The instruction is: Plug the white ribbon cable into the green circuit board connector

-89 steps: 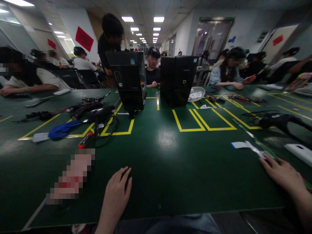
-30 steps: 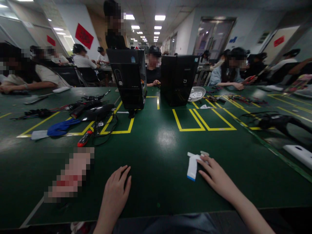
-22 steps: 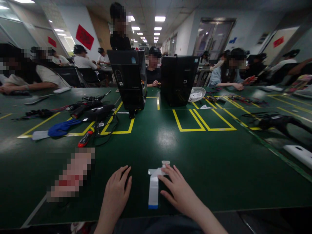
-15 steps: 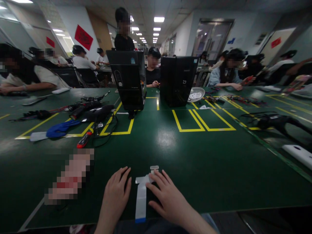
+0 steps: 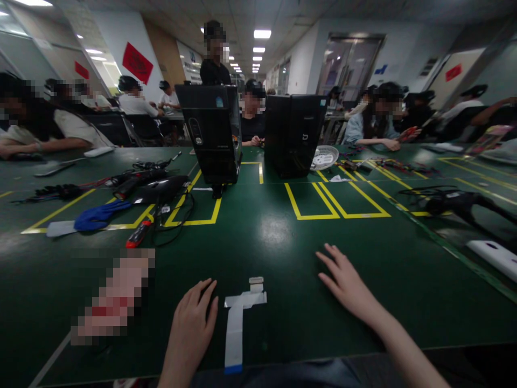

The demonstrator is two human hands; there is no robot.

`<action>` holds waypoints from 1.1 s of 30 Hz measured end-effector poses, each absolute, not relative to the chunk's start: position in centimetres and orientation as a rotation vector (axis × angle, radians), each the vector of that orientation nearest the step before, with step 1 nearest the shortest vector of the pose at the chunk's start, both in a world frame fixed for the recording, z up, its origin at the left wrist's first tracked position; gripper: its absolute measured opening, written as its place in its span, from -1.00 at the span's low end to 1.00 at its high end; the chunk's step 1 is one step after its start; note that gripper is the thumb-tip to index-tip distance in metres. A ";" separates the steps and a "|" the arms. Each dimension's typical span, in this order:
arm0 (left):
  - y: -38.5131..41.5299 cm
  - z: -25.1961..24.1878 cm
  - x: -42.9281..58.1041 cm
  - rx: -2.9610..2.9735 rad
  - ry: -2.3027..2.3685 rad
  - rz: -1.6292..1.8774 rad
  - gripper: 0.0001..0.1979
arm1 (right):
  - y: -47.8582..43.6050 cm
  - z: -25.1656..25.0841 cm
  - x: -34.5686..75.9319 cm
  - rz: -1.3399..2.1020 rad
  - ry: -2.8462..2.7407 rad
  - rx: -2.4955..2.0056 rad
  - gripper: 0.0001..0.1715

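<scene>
A white flat ribbon cable (image 5: 234, 333) with a blue end lies on the green table near its front edge. It bends sideways near its far part, where a small connector (image 5: 256, 281) shows. Just left of the cable, my left hand (image 5: 196, 307) rests palm down on the table, fingers stretched out and holding nothing. My right hand (image 5: 343, 280) is well to the right of the cable, over the table, with its fingers apart and nothing in them.
Two black computer towers (image 5: 212, 134) (image 5: 297, 134) stand at mid-table. To the left are a red-and-black screwdriver (image 5: 138, 233), a blue glove (image 5: 100, 214) and black cables. A white device (image 5: 495, 258) lies at the right. A blurred-out item (image 5: 117, 296) lies front left. Several people sit around.
My right hand has lifted off the ribbon cable and moved right and away from me, uncovering the cable's bend. My left hand has stayed in place. The standing person has shifted slightly right.
</scene>
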State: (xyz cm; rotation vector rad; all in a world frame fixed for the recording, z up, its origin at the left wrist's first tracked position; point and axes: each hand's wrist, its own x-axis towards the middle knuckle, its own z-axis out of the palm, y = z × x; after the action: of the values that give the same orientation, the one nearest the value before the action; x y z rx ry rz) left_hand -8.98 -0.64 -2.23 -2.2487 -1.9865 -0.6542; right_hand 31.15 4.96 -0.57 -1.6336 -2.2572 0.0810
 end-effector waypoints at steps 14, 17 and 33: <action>-0.7 -1.9 -8.8 -2.247 -2.020 -0.674 -0.56 | 6.3 -0.6 57.4 -0.130 -1.212 -2.646 -0.05; -0.7 -1.9 -8.9 -2.260 -2.019 -0.675 -0.57 | 6.6 -0.5 57.6 -0.082 -1.243 -2.658 -0.04; -0.8 -2.2 -8.9 -2.251 -2.013 -0.694 -0.59 | 0.4 -3.9 54.2 -0.217 -1.698 -2.435 -0.11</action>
State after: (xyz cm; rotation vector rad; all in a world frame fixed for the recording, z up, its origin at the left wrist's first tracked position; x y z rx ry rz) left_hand -8.90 -0.79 -2.16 -2.2508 -2.0125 -0.6937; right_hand 54.22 0.39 -3.87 -2.4347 -1.6976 -0.2171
